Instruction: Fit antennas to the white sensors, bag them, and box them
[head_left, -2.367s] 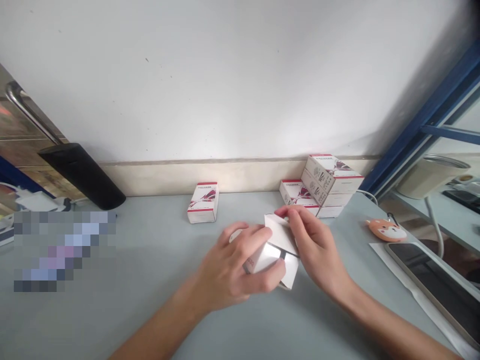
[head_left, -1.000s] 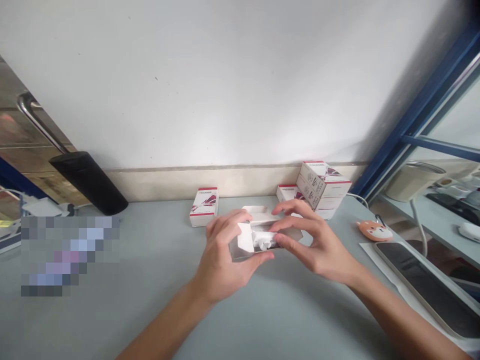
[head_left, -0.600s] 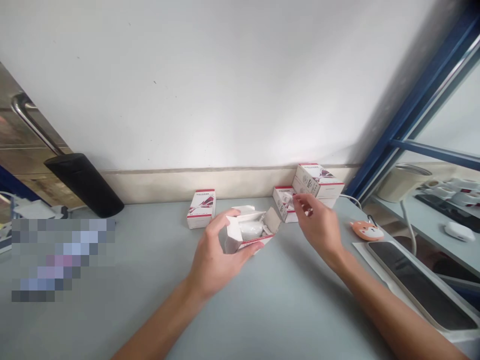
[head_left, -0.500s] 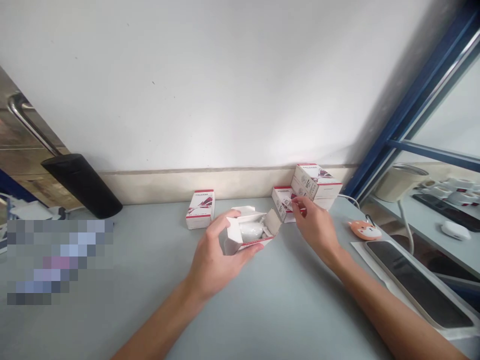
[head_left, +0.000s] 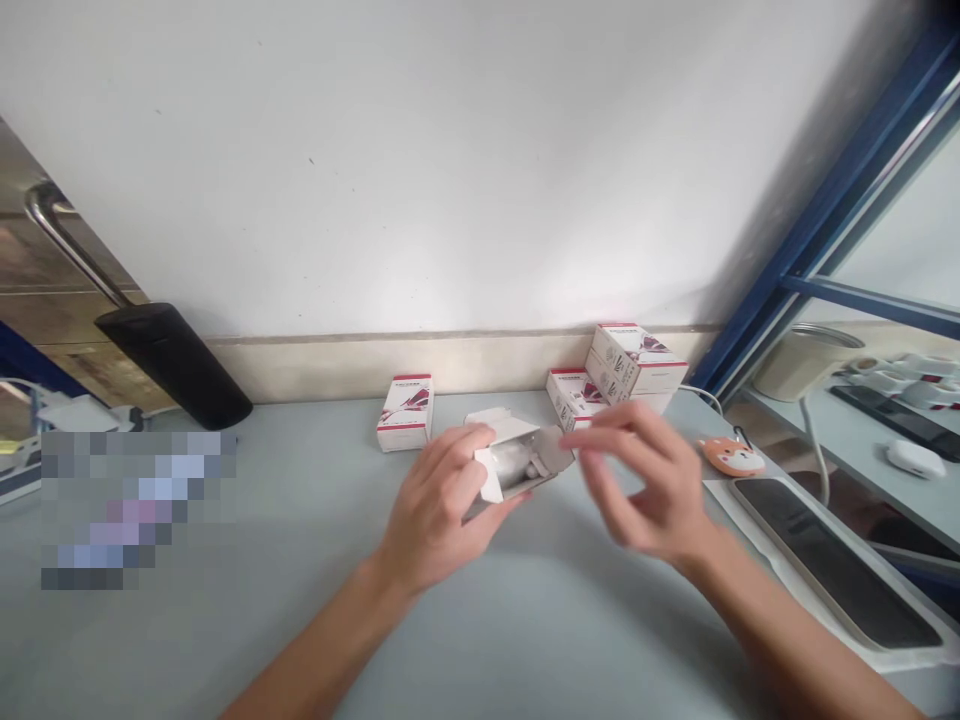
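Observation:
My left hand (head_left: pixel 439 510) is shut on an opened white cardboard box (head_left: pixel 510 470) with red trim, gripping it from the near side. A rounded white object (head_left: pixel 504 465) lies inside the box, partly hidden by the flaps and my fingers. My right hand (head_left: pixel 645 480) is motion-blurred, with its fingers apart and nothing visible in them. Its fingertips are close to the box's right flap. Behind them stand a white-and-red product box (head_left: pixel 574 398) and another (head_left: pixel 636 362) leaning on it. A third such box (head_left: pixel 405 412) stands to the left.
The pale grey table (head_left: pixel 262 640) meets a cream skirting along a white wall. On the right lie a fox-shaped orange object (head_left: pixel 731 456) and a dark phone (head_left: pixel 829 560). A black cylinder (head_left: pixel 174 350) stands at the left, beside a pixelated patch (head_left: pixel 135 510).
My right hand has moved back from the stacked boxes toward the open box, fingers spreading. My left hand has turned the open box slightly and still holds it.

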